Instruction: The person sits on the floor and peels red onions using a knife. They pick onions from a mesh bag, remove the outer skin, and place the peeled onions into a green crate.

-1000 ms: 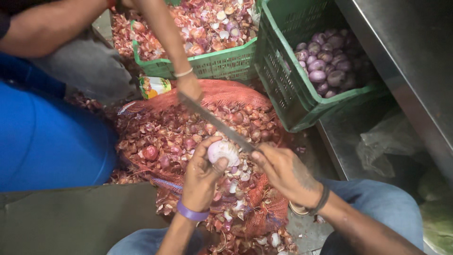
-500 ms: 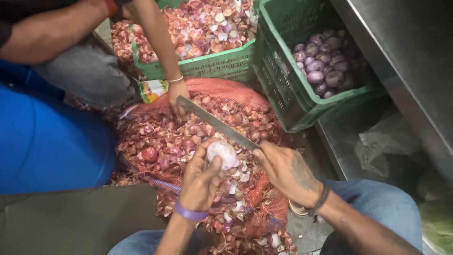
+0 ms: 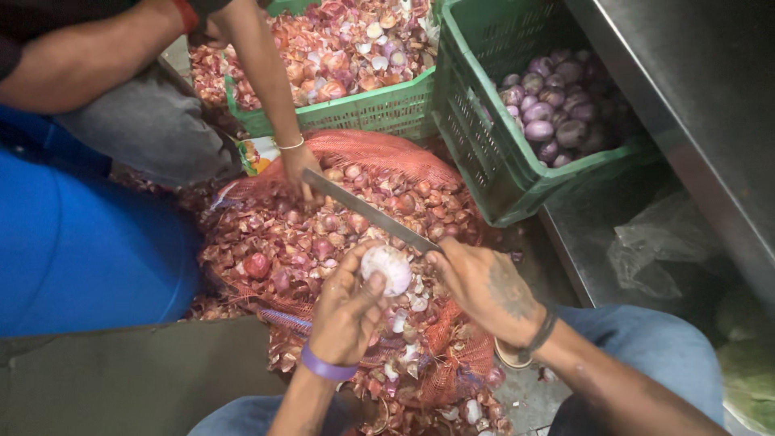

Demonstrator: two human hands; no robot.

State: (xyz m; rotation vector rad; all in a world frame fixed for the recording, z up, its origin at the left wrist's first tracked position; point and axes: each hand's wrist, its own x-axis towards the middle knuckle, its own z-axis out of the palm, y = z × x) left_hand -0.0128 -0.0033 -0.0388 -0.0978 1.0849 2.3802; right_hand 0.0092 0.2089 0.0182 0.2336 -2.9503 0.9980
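My left hand, with a purple band on its wrist, grips a pale, mostly peeled onion. My right hand holds a long knife by its handle, the blade angled up and to the left just above the onion. Both hands hover over a red mesh sack spread on the floor and heaped with onions and skins. Another person's hand, with a thin bracelet, reaches into the heap near the knife's tip.
A green crate of onion skins stands at the back. To its right sits a second green crate of peeled onions. A blue drum is at the left, a steel counter at the right, a clear plastic bag beneath it.
The other person's hand has shifted slightly over the heap. My hands have turned the onion a little under the blade, and the knife stays across it.
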